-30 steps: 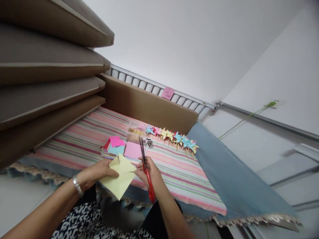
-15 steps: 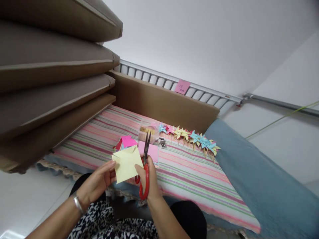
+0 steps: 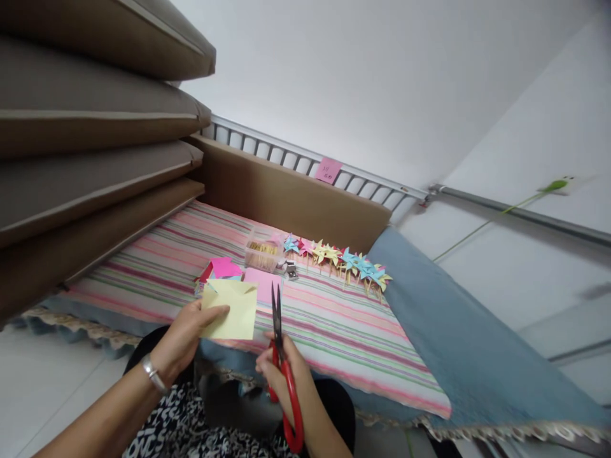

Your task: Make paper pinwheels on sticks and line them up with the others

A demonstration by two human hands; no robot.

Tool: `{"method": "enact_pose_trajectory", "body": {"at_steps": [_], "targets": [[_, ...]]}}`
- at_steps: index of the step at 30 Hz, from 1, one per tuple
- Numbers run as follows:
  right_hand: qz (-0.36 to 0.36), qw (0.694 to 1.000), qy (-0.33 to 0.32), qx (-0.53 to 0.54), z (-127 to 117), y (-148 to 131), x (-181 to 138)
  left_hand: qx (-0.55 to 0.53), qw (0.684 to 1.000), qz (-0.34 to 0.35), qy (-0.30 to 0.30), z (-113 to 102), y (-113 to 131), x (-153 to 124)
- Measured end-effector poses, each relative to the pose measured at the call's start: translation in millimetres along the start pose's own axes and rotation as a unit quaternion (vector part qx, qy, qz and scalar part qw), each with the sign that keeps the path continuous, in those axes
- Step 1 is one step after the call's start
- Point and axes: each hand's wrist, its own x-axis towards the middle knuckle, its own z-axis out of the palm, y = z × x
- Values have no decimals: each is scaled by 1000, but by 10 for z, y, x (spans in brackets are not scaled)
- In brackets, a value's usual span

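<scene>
My left hand (image 3: 198, 324) pinches a square of pale yellow paper (image 3: 236, 312) by its left side, thumb on top. Cuts show at the paper's upper corners. Red-handled scissors (image 3: 292, 401) are in my right hand (image 3: 289, 366), their dark blades pointing up and away, slightly apart at the tips. The blades stand just right of the paper, not touching it. Beyond the yellow square lie a pink paper stack (image 3: 265, 283) and a loose pile of coloured paper (image 3: 222, 267), partly covered by it.
A clear box of small sticks (image 3: 262, 253) and a small metal item (image 3: 291, 271) sit farther back. Several paper pinwheels on sticks (image 3: 351, 259) line the striped cloth's far side. Stacked brown cushions (image 3: 105, 146) rise at left; a brown board (image 3: 286, 194) stands behind.
My right hand has let go of the yellow paper and moved right and down with the scissors. My left thumb now lies over the paper. The view has shifted to the right.
</scene>
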Motion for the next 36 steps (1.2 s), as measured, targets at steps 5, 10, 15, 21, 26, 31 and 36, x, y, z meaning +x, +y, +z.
{"method": "enact_pose_trajectory", "body": {"at_steps": [5, 10, 15, 21, 26, 31, 36], "targets": [[56, 993, -89, -52, -212, 32, -384, 88, 996, 14, 6, 104, 132, -59], [98, 987, -116, -52, -227, 35, -505, 114, 993, 10, -9, 171, 179, -140], [128, 984, -104, -69, -262, -40, -556, 95, 995, 0, -38, 205, 216, -190], [108, 983, -114, -91, -241, -79, -552, 94, 994, -7, -59, 188, 226, -249], [72, 989, -87, -100, -211, 10, -538, 99, 993, -16, -60, 174, 232, -272], [45, 988, -64, -134, -213, 47, -543, 89, 993, -25, -67, 177, 246, -278], [38, 983, -82, -160, -242, -46, -535, 83, 994, -29, -61, 206, 275, -308]]}}
